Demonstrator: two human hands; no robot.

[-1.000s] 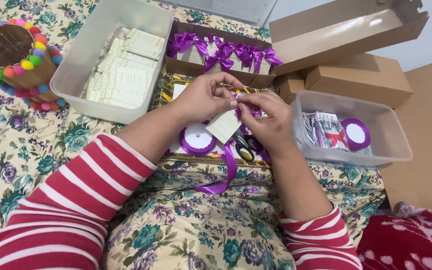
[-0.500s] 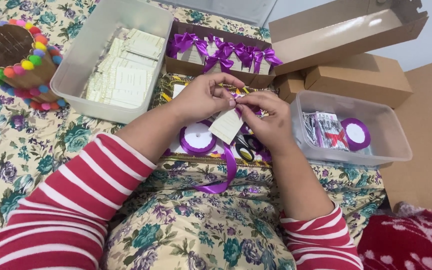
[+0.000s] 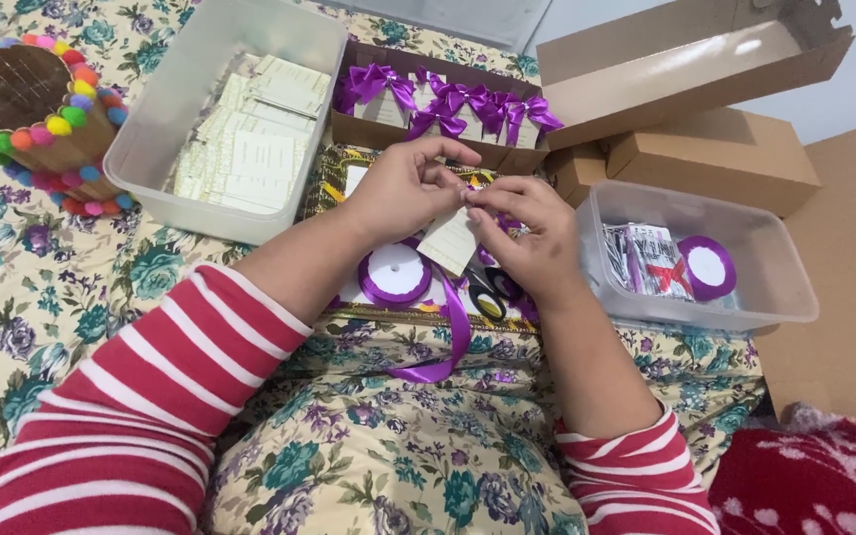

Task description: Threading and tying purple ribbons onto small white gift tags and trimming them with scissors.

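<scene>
Together, left hand (image 3: 403, 188) and right hand (image 3: 532, 233) pinch a small cream card (image 3: 450, 241) hanging between them.

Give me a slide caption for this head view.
Both hands, left hand and right hand, pinch a pale card above purple ribbon spool.

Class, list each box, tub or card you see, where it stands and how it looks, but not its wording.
Card: pale, small, between left hand and right hand.
Left tub: clear, rectangular, holds pale cards.
Right tub: clear, holds packets.
Brown box: flat, closed, behind it.

scissors (image 3: 487, 295) mostly hidden under right hand (image 3: 527, 238), pompom basket (image 3: 27, 109) cropped
</scene>
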